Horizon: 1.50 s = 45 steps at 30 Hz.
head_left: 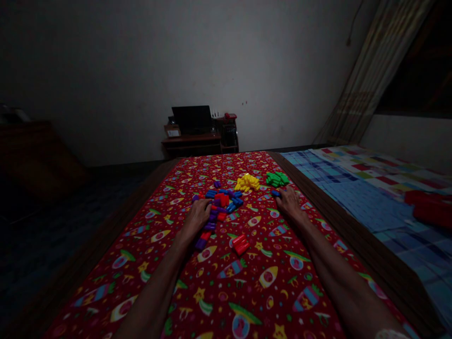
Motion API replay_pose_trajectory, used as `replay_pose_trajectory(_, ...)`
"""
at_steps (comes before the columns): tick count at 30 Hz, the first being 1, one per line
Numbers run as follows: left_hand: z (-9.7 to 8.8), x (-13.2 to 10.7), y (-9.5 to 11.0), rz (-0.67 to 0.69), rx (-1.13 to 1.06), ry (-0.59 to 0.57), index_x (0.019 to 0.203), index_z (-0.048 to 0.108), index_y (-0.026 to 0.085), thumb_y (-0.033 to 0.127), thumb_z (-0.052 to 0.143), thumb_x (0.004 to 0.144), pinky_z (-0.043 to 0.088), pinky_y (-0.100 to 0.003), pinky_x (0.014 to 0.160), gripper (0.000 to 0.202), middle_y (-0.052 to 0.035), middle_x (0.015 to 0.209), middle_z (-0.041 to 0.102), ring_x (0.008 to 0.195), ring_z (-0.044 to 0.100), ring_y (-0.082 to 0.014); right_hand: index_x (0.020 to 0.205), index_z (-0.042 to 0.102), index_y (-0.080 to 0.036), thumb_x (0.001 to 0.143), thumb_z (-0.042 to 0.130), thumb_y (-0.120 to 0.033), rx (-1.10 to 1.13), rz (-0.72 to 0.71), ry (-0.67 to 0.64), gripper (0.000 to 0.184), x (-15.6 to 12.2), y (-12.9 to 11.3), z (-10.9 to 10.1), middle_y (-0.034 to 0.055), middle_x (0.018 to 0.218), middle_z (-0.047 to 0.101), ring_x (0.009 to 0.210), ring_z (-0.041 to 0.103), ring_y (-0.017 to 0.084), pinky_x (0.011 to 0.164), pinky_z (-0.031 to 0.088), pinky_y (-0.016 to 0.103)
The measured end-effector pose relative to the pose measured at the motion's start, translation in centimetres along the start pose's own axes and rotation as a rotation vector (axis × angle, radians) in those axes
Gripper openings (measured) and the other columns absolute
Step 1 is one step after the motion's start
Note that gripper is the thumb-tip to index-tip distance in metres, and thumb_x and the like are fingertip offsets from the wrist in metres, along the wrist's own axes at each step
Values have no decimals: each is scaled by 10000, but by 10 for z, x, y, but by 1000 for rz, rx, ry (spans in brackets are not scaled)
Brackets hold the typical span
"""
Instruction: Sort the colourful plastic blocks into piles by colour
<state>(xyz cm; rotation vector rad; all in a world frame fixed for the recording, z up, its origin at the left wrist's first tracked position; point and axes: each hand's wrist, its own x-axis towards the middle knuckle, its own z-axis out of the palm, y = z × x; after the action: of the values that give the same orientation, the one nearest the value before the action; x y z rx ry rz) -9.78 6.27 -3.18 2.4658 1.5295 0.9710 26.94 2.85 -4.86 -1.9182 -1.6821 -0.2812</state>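
My left hand [198, 215] reaches over the left edge of a mixed heap of small plastic pieces. Its fingers are bent down among purple pieces [212, 217], and what they grip is hidden. Red pieces [222, 199] and blue pieces [234, 203] lie in the same heap. At the right, my right hand [290, 203] has its fingers closed at a small blue plastic piece [276, 193]. Just beyond that hand is a pile of green pieces [277, 179]. A yellow pile [247, 182] lies between the green pile and the mixed heap.
A few red pieces [240, 245] lie together nearer to me, and a purple piece [217, 184] lies behind the heap. The red patterned cloth [268, 301] covers the surface. Beyond stands a desk with a monitor [192, 118]. A bed with checked covers [353, 188] is at the right.
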Motion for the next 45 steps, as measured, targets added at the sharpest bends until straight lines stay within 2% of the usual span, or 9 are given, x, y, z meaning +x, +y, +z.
replay_pose_trajectory(4,-1,2,-7,-44,-4,11,1013,700,195,281,486,843,493,-393,926,286,-105,1011,692,978,634,-261,1138,624,-178,814,520,-245,30,-78,68,347,1,-7,3,166,1273,553,1276,382,354,1029,276,617)
replay_pose_trajectory(8,-2,2,-12,-45,18,25,998,706,179,329,503,844,476,-421,942,296,-129,1025,680,1003,620,-286,1175,609,-163,834,482,-210,76,-164,77,368,3,-20,-5,171,1247,581,1241,435,337,1039,287,590)
replay_pose_trajectory(17,-2,2,-18,-81,124,-95,999,711,189,268,518,819,469,-414,913,276,-134,995,692,974,623,-291,1158,645,-128,858,429,-164,196,-318,-102,371,-2,-72,-23,129,898,695,839,622,234,801,449,333)
replay_pose_trajectory(20,-1,0,-18,-76,110,-113,994,698,191,242,562,787,462,-434,918,253,-144,1025,689,1003,619,-309,1274,573,-143,850,473,-178,305,-483,-173,437,-14,-89,-11,137,1048,677,966,611,239,843,465,346)
replay_pose_trajectory(24,-2,-4,-12,-42,66,-130,1034,665,188,207,562,781,471,-417,914,274,-129,1062,682,1020,620,-290,1360,492,-179,838,531,-175,379,-650,-208,523,-25,-108,12,163,1412,464,1294,425,267,1019,399,434)
replay_pose_trajectory(29,-9,2,-4,-44,-9,-124,1057,664,173,183,615,710,500,-385,879,351,-114,1060,685,992,637,-283,1228,593,-185,863,508,-134,432,-588,-246,379,-23,-118,20,155,1244,590,1119,547,243,933,454,401)
replay_pose_trajectory(33,-20,11,4,-98,32,-101,1061,681,172,217,625,722,503,-390,892,346,-117,1056,699,1017,637,-301,1106,654,-181,876,490,-157,517,-459,-231,283,-17,-112,7,97,1022,693,921,627,206,812,477,317)
replay_pose_trajectory(39,-30,14,25,-111,-5,-69,1168,633,192,276,639,769,530,-352,853,408,-91,1083,710,977,668,-260,1225,603,-121,881,495,-287,320,-79,-87,398,6,-72,-22,126,940,715,825,652,230,736,474,313)
replay_pose_trajectory(45,-34,9,51,-53,-81,-63,1220,595,212,334,576,862,537,-318,827,379,-65,1064,720,922,687,-214,978,743,-139,862,482,-284,247,-75,-192,320,25,-11,-55,93,910,738,840,657,203,744,466,273)
